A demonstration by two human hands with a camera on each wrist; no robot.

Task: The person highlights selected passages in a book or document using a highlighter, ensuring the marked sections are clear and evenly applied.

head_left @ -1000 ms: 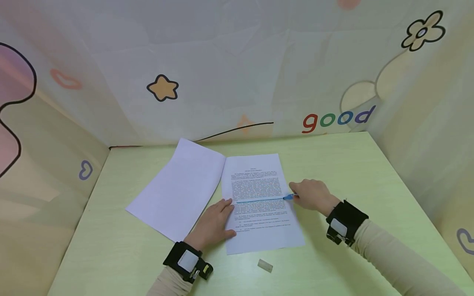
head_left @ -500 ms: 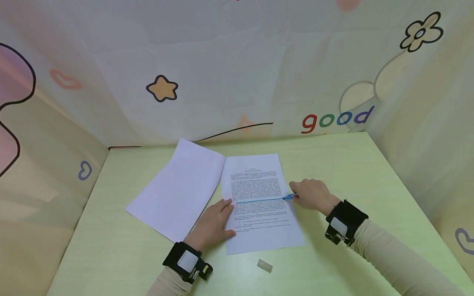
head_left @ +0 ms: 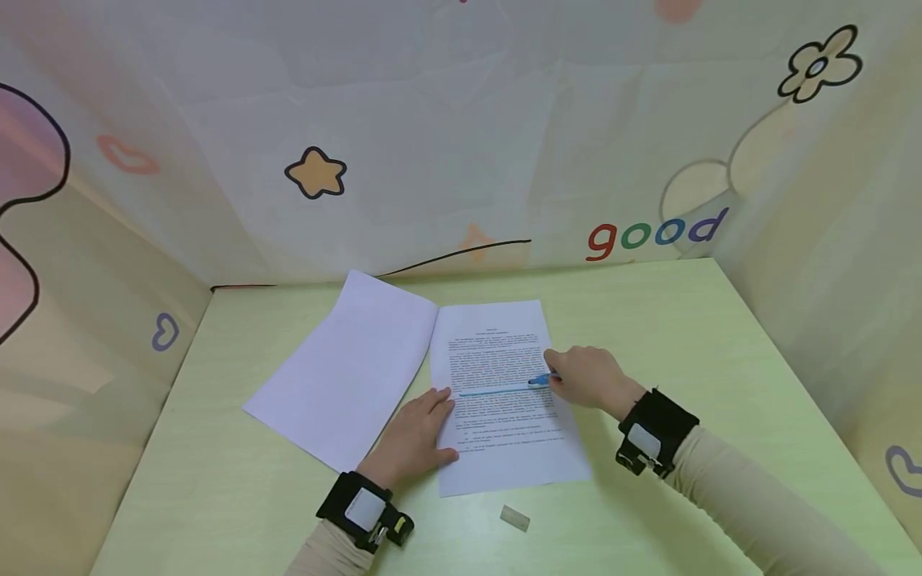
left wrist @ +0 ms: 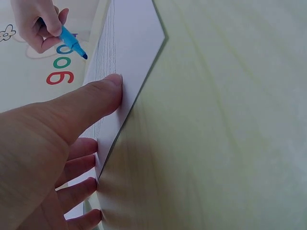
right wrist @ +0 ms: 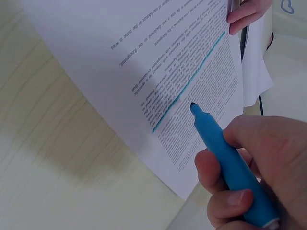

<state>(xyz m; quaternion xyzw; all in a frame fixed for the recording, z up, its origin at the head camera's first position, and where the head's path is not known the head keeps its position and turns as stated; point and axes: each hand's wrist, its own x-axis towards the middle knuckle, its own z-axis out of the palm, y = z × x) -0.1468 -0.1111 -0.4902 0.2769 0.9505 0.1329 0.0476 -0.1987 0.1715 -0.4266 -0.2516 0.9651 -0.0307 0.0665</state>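
A blue highlighter (right wrist: 232, 167) is gripped in my right hand (head_left: 592, 376), between thumb and fingers. In the right wrist view its dark tip hovers close over the printed page (right wrist: 129, 86), apart from a finished-looking blue line (right wrist: 189, 82) drawn across the text. The open booklet's right page (head_left: 504, 472) carries the print, and its left page (head_left: 346, 376) is blank. My left hand (head_left: 410, 436) rests on the printed page's left edge with fingers spread, thumb lower down. Seen from the left wrist, the thumb (left wrist: 103, 93) presses on the paper.
On the pale green table (head_left: 648, 320), a small greyish rectangular piece (head_left: 515, 518) lies just in front of the booklet. A patterned cloth backdrop (head_left: 446, 144) with a star, a flower and the word "good" rises behind and at both sides.
My right hand has moved left with the highlighter, whose tip has left the right end of the blue line and is now over the text. The left hand and booklet keep their places.
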